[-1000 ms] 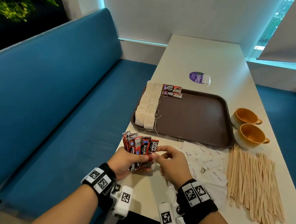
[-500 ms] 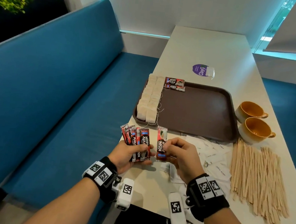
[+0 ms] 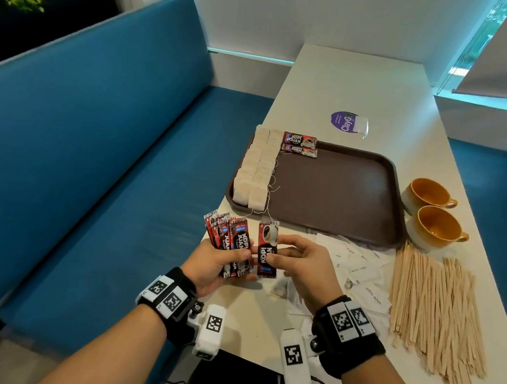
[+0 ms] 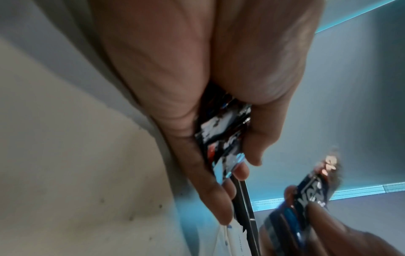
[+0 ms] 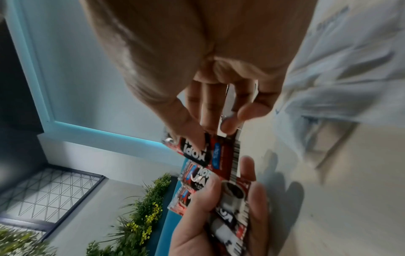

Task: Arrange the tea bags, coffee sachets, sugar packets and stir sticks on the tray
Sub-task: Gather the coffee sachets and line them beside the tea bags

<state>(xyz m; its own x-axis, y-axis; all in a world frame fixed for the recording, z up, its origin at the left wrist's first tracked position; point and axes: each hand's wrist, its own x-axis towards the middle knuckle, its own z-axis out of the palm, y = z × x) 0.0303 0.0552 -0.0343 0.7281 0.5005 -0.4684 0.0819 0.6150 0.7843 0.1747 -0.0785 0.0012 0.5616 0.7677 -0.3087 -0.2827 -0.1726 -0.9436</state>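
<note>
My left hand (image 3: 224,260) grips a fanned stack of red coffee sachets (image 3: 229,240) at the table's near left edge. Just to its right, my right hand (image 3: 289,257) pinches a single coffee sachet (image 3: 267,249) upright, apart from the stack. The wrist views show the same: the stack of sachets (image 4: 223,138) clamped in the left hand, the single sachet (image 5: 206,150) between right thumb and fingers. The brown tray (image 3: 338,194) holds two rows of tea bags (image 3: 256,167) along its left side and two coffee sachets (image 3: 299,145) at the far left. Sugar packets (image 3: 359,270) and stir sticks (image 3: 433,308) lie on the table.
Two orange cups (image 3: 433,212) stand right of the tray. A purple round sticker (image 3: 344,123) with a small clear packet lies beyond the tray. A blue bench (image 3: 94,161) runs along the table's left side.
My right hand has drawn one sachet out of the stack held by the left and now holds it apart, to the right. The left hand has stayed in place.
</note>
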